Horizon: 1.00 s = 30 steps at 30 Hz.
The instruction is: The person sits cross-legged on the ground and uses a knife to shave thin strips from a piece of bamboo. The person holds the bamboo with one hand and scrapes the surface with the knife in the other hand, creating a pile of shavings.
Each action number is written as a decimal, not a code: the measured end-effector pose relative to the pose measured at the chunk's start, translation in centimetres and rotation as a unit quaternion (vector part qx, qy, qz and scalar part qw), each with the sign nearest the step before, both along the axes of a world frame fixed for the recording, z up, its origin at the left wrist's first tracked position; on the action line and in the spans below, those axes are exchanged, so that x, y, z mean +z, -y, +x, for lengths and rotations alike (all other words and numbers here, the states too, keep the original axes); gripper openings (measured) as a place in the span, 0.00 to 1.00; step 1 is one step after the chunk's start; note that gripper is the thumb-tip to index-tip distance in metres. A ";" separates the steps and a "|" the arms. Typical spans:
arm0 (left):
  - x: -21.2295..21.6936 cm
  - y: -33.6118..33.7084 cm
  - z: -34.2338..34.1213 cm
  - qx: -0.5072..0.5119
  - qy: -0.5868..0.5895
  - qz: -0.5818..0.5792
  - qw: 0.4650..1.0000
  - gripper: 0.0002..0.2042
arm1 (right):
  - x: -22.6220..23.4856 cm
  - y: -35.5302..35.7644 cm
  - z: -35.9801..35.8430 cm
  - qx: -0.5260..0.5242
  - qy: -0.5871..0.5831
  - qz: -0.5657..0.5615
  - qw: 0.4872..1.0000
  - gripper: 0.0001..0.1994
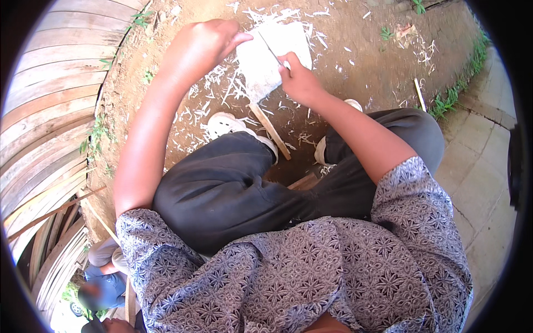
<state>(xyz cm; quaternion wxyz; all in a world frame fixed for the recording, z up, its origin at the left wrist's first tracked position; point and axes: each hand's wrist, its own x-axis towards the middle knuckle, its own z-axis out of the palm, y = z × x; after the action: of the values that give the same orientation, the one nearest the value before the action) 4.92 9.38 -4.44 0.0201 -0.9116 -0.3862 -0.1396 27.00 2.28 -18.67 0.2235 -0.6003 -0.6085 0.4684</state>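
My right hand (300, 80) is closed around a thin, dark knife (268, 46), its narrow blade pointing up and to the left. Beneath the blade, on the dirt, lies a pale white slab (261, 77), so bright that its surface detail is lost. To the left of the slab, my left hand (204, 45) is closed, fingers curled and thumb stretched toward the blade. Whatever it grips, if anything, is hidden. A flat wooden stick (269, 130) extends from the slab's near edge toward my feet.
Pale shavings (225, 83) litter the brown ground (355, 72). My white shoes (225, 125) stand close to the slab. Curving wooden planks (55, 83) border the left side, and paving slabs (477, 150) the right. At lower left another person (105, 283) is partly visible.
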 end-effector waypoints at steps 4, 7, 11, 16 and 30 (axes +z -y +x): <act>0.1 1.2 -0.4 0.016 0.002 0.003 1.000 0.20 | 4.9 -0.7 -1.5 0.044 -0.035 -0.029 0.998 0.16; 0.7 0.6 0.1 0.001 0.008 0.001 1.000 0.20 | 3.8 -0.2 -1.1 0.030 -0.029 -0.039 0.998 0.17; 0.3 0.4 0.4 0.018 0.002 0.008 1.000 0.20 | 0.9 -1.3 -0.2 0.040 0.006 -0.025 0.999 0.17; 0.7 0.7 -0.3 0.004 0.005 -0.004 1.000 0.21 | 6.2 -0.8 -1.8 0.050 -0.093 0.001 0.994 0.18; 3.3 1.8 -2.3 0.057 -0.121 -0.157 0.978 0.20 | 6.1 -1.3 -1.4 0.101 -0.055 -0.095 0.989 0.16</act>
<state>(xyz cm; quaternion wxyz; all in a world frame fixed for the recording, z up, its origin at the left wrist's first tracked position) 2.63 7.58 -1.11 -0.0685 -0.8900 -0.4494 0.0357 25.60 3.54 -12.57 0.1503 -0.5278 -0.6055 0.5764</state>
